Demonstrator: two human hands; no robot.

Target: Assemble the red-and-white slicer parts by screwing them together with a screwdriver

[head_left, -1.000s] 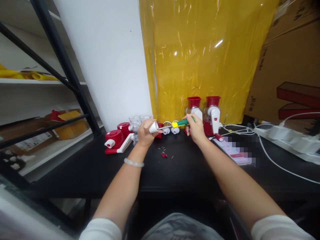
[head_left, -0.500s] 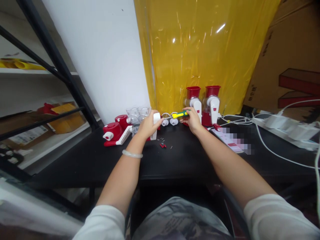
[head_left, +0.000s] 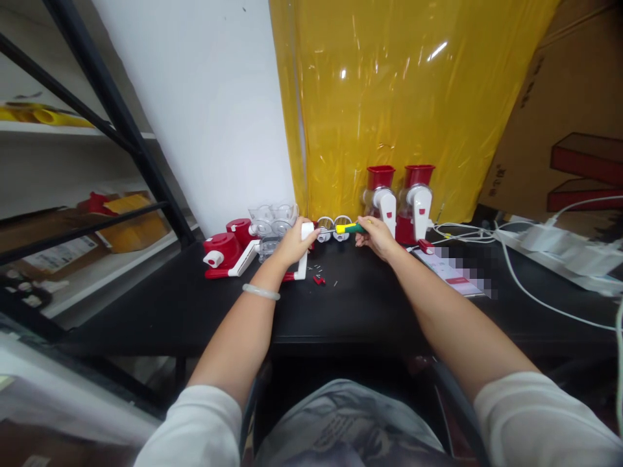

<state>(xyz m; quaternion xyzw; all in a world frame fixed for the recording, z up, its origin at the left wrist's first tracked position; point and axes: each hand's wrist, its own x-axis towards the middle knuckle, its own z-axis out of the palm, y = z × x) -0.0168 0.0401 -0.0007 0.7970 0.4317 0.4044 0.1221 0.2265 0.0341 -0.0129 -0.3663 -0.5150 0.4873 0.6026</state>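
Left hand [head_left: 293, 243] grips a white part [head_left: 307, 230] at the frame's centre; just right of it, the right hand [head_left: 378, 237] grasps a green-and-yellow screwdriver [head_left: 351, 228], shaft pointing left. Below centre lies a small red piece [head_left: 318, 280].

The screwdriver [head_left: 346, 228], yellow toward the shaft and green toward the butt, is held almost level, its thin metal shaft pointing to nine o'clock; on that side sits a smooth white piece [head_left: 307, 230] (partly covered); whether they touch is unclear.
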